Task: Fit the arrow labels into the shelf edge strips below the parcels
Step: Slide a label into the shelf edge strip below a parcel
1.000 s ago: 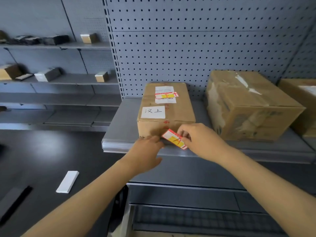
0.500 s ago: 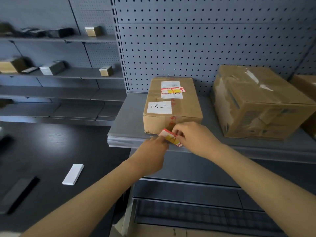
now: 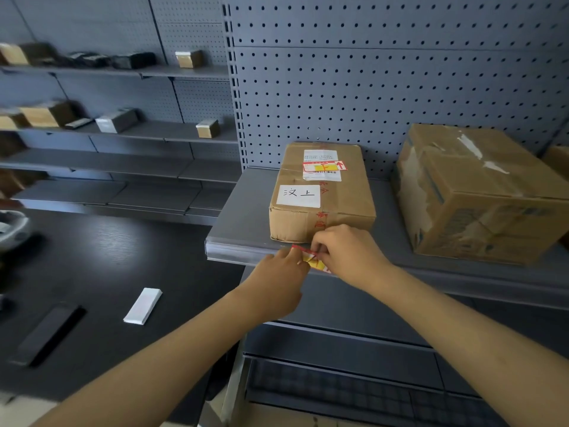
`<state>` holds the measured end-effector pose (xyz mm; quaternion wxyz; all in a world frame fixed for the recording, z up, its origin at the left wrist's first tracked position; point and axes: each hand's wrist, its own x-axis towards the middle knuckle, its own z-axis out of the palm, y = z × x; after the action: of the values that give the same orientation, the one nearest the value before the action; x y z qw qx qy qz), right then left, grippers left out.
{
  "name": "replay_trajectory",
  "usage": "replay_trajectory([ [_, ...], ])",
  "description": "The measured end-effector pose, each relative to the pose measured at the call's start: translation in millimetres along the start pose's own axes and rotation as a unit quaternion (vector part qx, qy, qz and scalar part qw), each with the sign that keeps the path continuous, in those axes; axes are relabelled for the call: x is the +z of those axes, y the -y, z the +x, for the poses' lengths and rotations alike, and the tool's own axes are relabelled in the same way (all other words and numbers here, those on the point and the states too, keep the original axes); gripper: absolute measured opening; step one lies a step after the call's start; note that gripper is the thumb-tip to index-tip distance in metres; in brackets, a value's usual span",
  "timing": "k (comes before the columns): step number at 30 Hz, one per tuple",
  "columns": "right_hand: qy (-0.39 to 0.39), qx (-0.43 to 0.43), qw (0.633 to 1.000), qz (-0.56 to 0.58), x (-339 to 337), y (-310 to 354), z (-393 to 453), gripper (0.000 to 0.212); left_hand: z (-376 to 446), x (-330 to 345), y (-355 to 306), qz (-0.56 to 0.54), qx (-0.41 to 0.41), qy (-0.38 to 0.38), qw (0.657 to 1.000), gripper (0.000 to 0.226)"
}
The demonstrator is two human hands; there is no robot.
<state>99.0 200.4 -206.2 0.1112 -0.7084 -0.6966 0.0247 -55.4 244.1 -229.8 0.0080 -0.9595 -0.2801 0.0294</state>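
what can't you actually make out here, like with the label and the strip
- Arrow label, head view: mostly covered by the right hand and left hand; its arrow and print are unreadable.
- Shelf edge strip, head view: whether the label sits in it is hidden behind the fingers.
- Small parcel: the shipping print is too small to read.
- Large parcel: its right side is cut off by the frame edge.

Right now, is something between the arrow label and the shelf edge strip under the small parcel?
Nothing visible: both hands hold the arrow label right at the shelf edge strip; the small parcel sits above it.
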Motion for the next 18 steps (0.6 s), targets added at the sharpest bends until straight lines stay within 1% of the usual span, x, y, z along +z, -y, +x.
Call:
replay_trajectory([
  [5,-0.019,0.009,1.000,-0.017,-5,1,-1,0.011,-6,-6,7,0.001,-0.011,0.004,1.000,0.042],
  [11,-0.017,0.032,0.999,-0.031,-23,-8,-20,0.014,-1,-27,9,0.003,0.009,-0.012,1.000,0.039],
  [14,-0.011,0.066,0.997,-0.028,-35,-13,-30,0.018,7,-49,7,-0.010,0.025,-0.025,0.999,0.038],
  [18,0.006,0.121,0.993,-0.014,-54,-20,-44,0.018,26,-79,6,-0.011,0.049,-0.054,0.997,0.033],
])
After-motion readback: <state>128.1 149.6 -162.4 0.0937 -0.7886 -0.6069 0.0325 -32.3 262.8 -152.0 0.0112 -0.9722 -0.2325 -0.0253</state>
